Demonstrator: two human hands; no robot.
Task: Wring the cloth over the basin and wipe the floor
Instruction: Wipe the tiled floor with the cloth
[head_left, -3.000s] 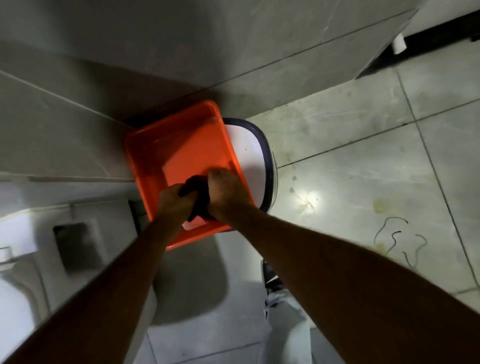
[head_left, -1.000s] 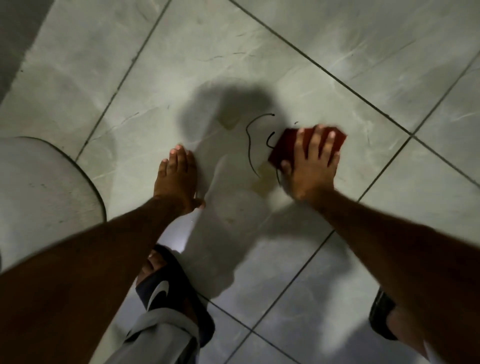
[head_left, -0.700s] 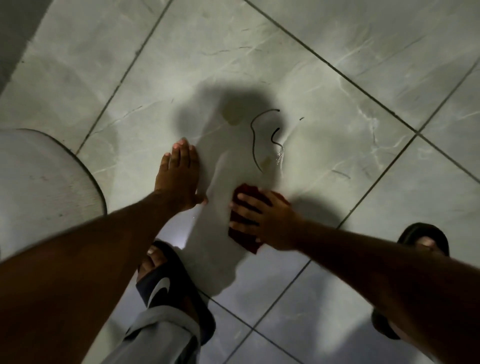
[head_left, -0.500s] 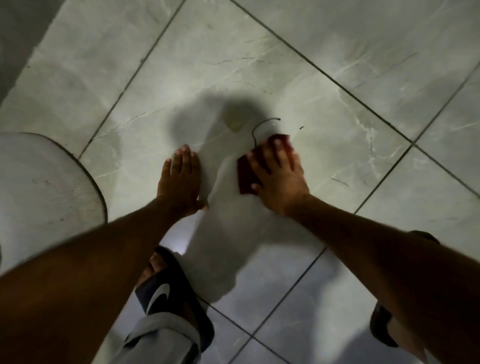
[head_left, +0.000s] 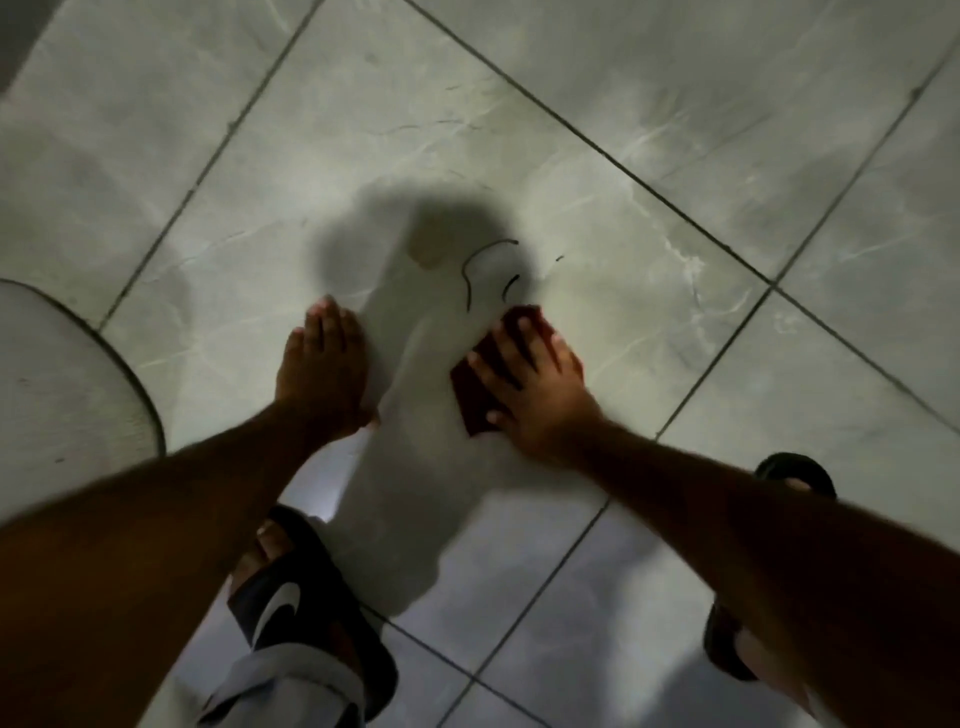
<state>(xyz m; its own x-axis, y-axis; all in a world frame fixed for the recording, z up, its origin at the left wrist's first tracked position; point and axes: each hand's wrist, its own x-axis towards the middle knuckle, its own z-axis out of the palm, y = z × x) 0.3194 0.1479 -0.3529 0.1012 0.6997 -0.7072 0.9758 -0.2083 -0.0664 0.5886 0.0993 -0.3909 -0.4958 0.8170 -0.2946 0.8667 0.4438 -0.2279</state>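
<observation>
Since half a second ago the cloth (head_left: 475, 391) has slid a little down and right, baring more of the dark squiggly marks (head_left: 480, 273) beyond it. At the floor's (head_left: 649, 104) left edge sits a pale rounded object (head_left: 62, 384). Next, the left hand (head_left: 324, 371) lies flat on the tile, fingers together, holding nothing. Just right of it, the right hand (head_left: 535, 387) presses the dark red cloth down, fingers spread. Black sandals (head_left: 311, 618) show below.
</observation>
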